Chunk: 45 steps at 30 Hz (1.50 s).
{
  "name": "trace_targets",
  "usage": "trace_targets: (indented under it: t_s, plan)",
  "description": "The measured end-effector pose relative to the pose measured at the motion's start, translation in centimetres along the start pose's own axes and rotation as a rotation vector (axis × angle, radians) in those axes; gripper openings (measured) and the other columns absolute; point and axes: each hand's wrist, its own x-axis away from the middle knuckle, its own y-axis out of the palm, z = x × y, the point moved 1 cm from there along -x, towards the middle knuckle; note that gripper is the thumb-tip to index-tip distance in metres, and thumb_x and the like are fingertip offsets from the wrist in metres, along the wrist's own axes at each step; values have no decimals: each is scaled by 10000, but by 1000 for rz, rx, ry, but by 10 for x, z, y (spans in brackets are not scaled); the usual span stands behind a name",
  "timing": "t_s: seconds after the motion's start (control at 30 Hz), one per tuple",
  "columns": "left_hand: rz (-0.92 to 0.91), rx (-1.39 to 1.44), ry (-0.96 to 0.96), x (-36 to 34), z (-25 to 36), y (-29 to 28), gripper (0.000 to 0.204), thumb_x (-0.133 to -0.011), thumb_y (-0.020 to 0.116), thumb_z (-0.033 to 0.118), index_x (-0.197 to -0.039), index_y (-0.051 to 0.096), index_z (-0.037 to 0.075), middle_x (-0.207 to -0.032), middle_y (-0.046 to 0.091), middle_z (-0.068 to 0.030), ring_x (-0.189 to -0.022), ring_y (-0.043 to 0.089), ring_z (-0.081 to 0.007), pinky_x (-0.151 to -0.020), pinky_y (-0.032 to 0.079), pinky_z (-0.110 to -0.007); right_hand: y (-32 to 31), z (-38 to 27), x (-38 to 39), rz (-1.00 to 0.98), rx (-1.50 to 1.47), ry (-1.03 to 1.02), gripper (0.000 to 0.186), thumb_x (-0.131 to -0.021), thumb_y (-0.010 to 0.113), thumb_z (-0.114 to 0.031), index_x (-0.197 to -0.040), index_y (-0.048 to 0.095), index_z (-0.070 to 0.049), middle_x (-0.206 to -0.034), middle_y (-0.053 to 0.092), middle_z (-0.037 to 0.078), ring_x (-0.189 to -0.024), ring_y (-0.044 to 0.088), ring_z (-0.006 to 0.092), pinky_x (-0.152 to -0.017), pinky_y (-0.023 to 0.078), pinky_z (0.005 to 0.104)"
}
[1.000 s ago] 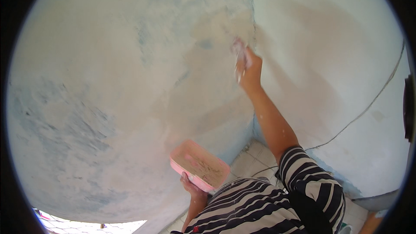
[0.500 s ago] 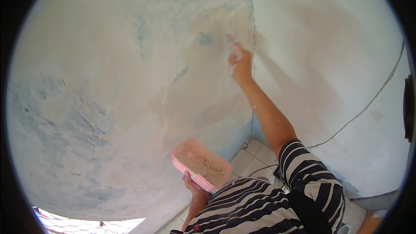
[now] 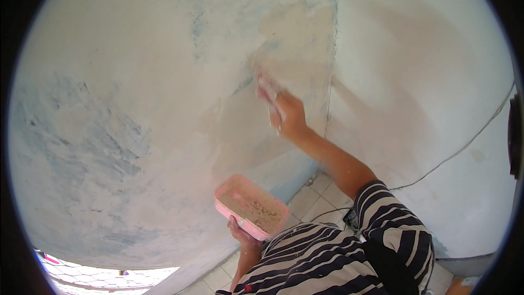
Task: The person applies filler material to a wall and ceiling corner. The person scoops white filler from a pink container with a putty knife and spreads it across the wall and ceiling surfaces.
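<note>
My right hand (image 3: pixel 289 112) is closed round the handle of a pinkish spreading tool (image 3: pixel 266 86), which looks like a putty knife. Motion smears it, and its blade lies at or very near the wall (image 3: pixel 164 93). Damp beige patches and streaks of bluish-grey mark the surface there. Low in front of my body, my left hand (image 3: pixel 243 234) supports a pink rectangular tub (image 3: pixel 224 205) from beneath and along its near side. Beige paste with crumbly bits coats the inside of the tub. Part of my left hand is hidden under it.
The wall meets a second pale wall (image 3: pixel 409 104) at a corner right of my hand. A thin cable (image 3: pixel 464 150) runs along that wall down to the tiled floor (image 3: pixel 305 203), where a small dark object (image 3: pixel 350 218) lies. At lower left is a bright opening with wire mesh (image 3: pixel 120 278).
My right hand has swept the tool down and to the left across the wall, away from the corner. My left hand and the tub stay almost in place.
</note>
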Motion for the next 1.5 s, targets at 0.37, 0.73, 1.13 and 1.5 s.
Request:
trace_targets:
  t_s: [0.37, 0.73, 1.13, 1.5]
  plan:
    - [77, -126, -35, 2, -1, 14, 679, -856, 458, 531, -1347, 373, 70, -1254, 500, -131, -1125, 528, -331, -913, 464, -483, 9, 26, -17, -30, -151, 214, 399, -832, 431, 70, -1211, 553, 45, -1129, 635, 125, -834, 624, 173, -722, 502, 323]
    - [57, -43, -49, 10, 5, 19, 629, -883, 493, 448, -1361, 367, 60, -1278, 501, -131, -1161, 511, -326, -977, 433, -480, -29, 58, -76, 208, -123, 416, 433, -761, 518, 57, -1185, 596, 10, -631, 517, 45, -567, 517, 145, -541, 432, 287]
    - [10, -92, -28, 7, 0, 20, 626, -888, 442, 490, -1346, 372, 70, -1242, 507, -121, -1112, 544, -320, -902, 483, -476, -58, 77, -92, 437, -493, 436, 196, -806, 510, 65, -950, 626, 3, -686, 587, 40, -574, 535, 160, -487, 403, 312]
    - [73, -230, 14, 4, 9, 12, 583, -911, 415, 478, -1317, 378, 61, -1241, 487, -126, -1125, 521, -309, -930, 456, -470, -62, 56, -34, 95, -127, 402, 103, -903, 477, -24, -907, 580, -24, -662, 520, 45, -599, 530, 95, -461, 403, 310]
